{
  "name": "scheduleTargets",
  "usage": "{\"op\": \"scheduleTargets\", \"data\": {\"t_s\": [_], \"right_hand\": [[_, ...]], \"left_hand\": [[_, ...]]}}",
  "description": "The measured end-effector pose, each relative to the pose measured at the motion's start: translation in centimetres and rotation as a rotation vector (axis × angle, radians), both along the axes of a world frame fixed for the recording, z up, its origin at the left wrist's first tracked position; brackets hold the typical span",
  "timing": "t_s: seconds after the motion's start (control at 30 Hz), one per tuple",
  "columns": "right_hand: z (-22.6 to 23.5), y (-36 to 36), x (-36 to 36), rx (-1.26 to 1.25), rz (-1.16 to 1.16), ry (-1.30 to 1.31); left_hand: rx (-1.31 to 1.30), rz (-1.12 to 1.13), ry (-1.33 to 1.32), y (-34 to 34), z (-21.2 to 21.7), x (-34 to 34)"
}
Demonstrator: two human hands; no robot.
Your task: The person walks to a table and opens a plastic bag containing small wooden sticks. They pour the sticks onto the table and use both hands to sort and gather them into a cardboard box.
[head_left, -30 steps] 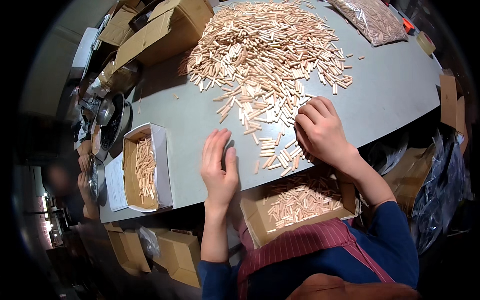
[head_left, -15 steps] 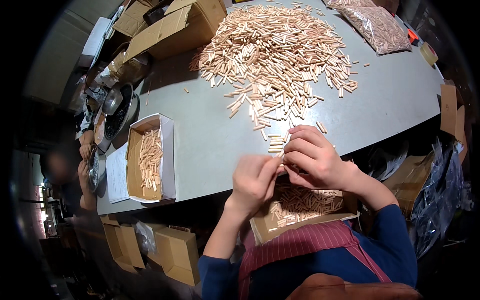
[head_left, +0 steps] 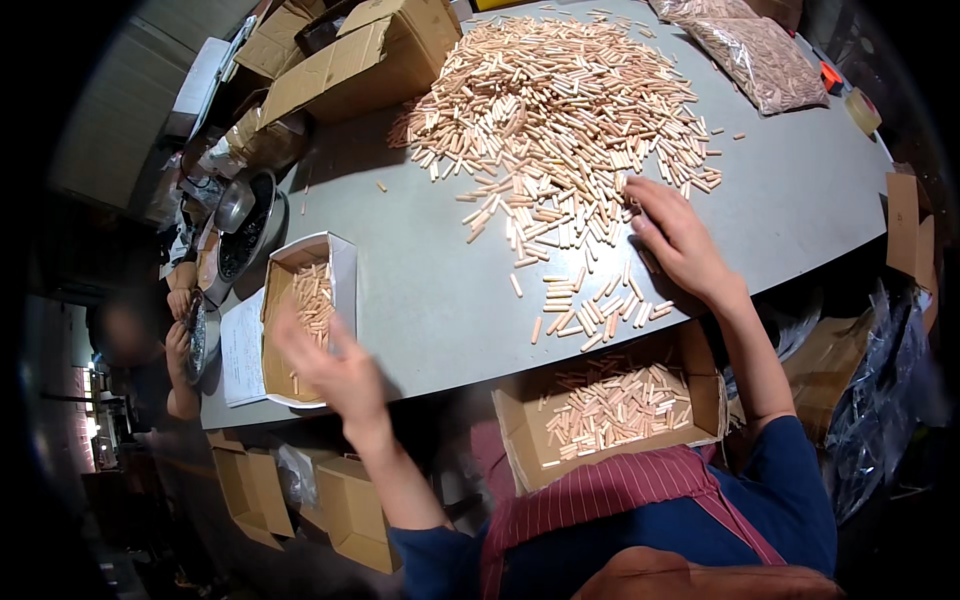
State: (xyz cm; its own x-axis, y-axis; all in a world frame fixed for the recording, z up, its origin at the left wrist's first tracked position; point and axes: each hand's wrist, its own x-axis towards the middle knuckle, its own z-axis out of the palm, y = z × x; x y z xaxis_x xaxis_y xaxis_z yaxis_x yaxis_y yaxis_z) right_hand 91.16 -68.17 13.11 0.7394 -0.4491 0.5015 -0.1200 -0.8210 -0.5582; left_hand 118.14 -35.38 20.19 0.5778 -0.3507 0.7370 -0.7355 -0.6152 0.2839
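Observation:
A large heap of small wooden dowel pins (head_left: pixel 560 90) covers the far middle of the table, thinning toward me. My right hand (head_left: pixel 682 245) reaches over the heap's near right edge, thumb and fingers apart, fingertips among the pins. My left hand (head_left: pixel 335 370) is blurred over the near side of a white cardboard box (head_left: pixel 343 285) that holds more pins. Its fingers look stretched out, thumb apart, with nothing visible in them. Between my hands, a loose group of pins (head_left: pixel 605 305) lies near the table's front edge. Below that edge, an open brown carton (head_left: pixel 515 425) contains many pins.
Bags of pins (head_left: pixel 760 65) and a tape roll (head_left: pixel 862 110) lie at the far right. Brown cartons (head_left: pixel 350 70) stand far left, near metal bowls (head_left: pixel 262 225). Another person's hands (head_left: pixel 178 325) are at the left. Empty cartons (head_left: pixel 350 515) sit below the table.
My hands have parted from the table's front edge. The left swung left to the white box; the right moved up and right to the heap. The loose pins between them are now uncovered.

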Motion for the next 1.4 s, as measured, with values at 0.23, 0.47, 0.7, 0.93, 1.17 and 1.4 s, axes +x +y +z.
{"op": "scheduleTargets", "data": {"t_s": [0.23,0.47,0.7,0.93,1.17,1.4], "right_hand": [[2.4,1.8,-1.1,0.171,0.257,0.151],[2.2,1.2,-1.9,0.417,0.189,-0.031],[1.9,1.2,-2.2,0.354,0.166,-0.031],[1.8,1.2,-2.2,0.341,0.151,-0.05],[1.6,1.3,-1.6,0.251,0.114,-0.033],[2.2,1.4,0.5,-0.035,0.191,0.271]], "left_hand": [[0.148,-0.555,0.236,-9.3,-3.6,-3.3],[0.256,-0.69,0.285,-16.2,-3.6,-1.4],[0.288,-0.683,0.326,-16.4,-4.1,-1.9],[0.028,-0.561,0.394,-13.4,-1.0,-1.0],[-0.172,0.038,-0.037,-2.9,3.6,5.3],[0.11,-0.298,0.224,-3.3,-1.7,-1.2]]}}
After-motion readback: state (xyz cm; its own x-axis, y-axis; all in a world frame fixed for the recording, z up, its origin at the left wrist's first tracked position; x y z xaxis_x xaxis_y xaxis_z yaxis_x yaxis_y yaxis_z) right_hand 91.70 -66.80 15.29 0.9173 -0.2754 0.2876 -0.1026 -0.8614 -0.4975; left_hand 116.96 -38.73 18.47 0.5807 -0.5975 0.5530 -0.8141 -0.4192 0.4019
